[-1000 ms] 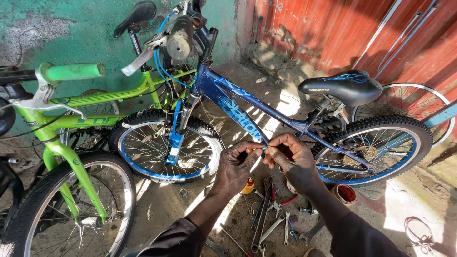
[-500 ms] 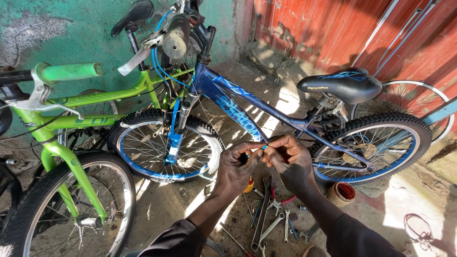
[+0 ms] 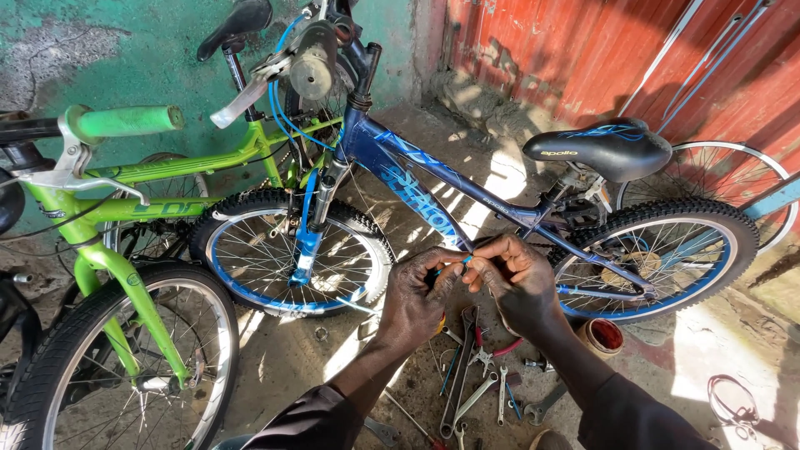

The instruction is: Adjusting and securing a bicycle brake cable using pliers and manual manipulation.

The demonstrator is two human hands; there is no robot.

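A blue bicycle (image 3: 417, 187) stands in front of me, its black saddle (image 3: 602, 147) at the right and its front wheel (image 3: 292, 254) at the left. My left hand (image 3: 417, 296) and my right hand (image 3: 517, 283) meet just below the frame's down tube. Both pinch a thin blue cable end (image 3: 454, 265) between thumb and fingertips. The fingers hide most of the cable end.
A green bicycle (image 3: 125, 217) stands at the left, its front wheel close to me. Spanners and pliers (image 3: 479, 375) lie on the dirt ground under my hands, beside a small red tin (image 3: 602, 336). A loose rim (image 3: 717, 171) leans on the red metal wall.
My hands have stayed together under the frame, and my fingers have shifted on the cable end. The view has moved slightly downward.
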